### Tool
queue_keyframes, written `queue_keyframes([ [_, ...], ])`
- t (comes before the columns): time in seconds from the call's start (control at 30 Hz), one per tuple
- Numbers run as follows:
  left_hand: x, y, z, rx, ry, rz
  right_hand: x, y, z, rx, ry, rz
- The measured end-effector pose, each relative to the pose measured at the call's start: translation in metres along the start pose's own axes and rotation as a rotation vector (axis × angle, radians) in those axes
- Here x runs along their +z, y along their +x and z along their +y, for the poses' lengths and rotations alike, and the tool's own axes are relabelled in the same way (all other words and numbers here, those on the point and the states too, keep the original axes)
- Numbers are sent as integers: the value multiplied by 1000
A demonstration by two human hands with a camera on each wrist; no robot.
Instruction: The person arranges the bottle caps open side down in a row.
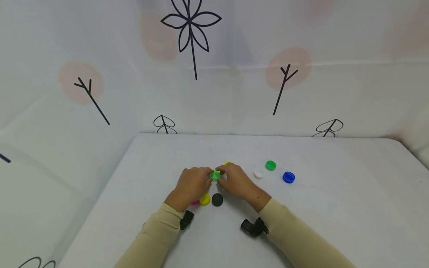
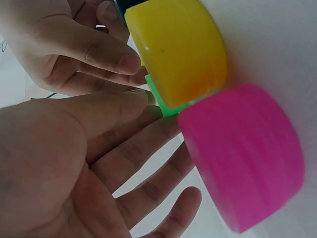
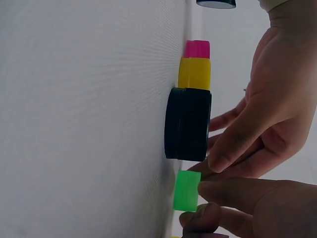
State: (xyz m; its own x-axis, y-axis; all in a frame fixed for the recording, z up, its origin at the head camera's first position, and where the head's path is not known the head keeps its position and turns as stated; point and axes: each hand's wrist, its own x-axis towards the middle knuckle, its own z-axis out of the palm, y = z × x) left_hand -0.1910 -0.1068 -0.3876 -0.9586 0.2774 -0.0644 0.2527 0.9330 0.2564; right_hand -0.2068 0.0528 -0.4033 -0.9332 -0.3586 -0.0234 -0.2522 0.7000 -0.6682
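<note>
A light green bottle cap [image 1: 215, 175] is between both hands near the middle of the white table. From its left, the left hand [image 1: 193, 185] pinches the rim with thumb and fingertips. The right hand [image 1: 236, 181] holds the opposite side the same way. In the right wrist view the green cap [image 3: 186, 191] appears close to the table surface; whether it touches is hard to tell. Nearer the body, a pink cap [image 2: 242, 158], a yellow cap [image 1: 205, 199] and a black cap [image 1: 217, 200] lie in a row. The left forearm's hand partly covers the pink one.
Beyond the right hand, another yellow cap [image 1: 226, 163] is mostly hidden. Farther right lie a white cap [image 1: 259, 173], a darker green cap [image 1: 270, 165] and a blue cap [image 1: 288, 177]. A patterned white cloth [image 1: 228, 100] hangs behind the table.
</note>
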Motion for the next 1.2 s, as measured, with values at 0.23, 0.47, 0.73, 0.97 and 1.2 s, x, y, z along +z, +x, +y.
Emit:
queue_keyframes([
  [0.23,-2,-1,1,19,0,7,1,0,-4,42,-30,-3],
  [0.47,-2,-1,1,35,-27,5,1,0,-3,82,-19,-34],
  [0.73,-5,-3,4,54,-67,43,0,-4,0,67,-1,2],
  [0.97,-12,-9,3,69,-120,110,-6,-9,-1,-16,68,10],
  [1.2,-14,-9,4,73,-159,144,-14,-11,-1,-32,125,-6],
])
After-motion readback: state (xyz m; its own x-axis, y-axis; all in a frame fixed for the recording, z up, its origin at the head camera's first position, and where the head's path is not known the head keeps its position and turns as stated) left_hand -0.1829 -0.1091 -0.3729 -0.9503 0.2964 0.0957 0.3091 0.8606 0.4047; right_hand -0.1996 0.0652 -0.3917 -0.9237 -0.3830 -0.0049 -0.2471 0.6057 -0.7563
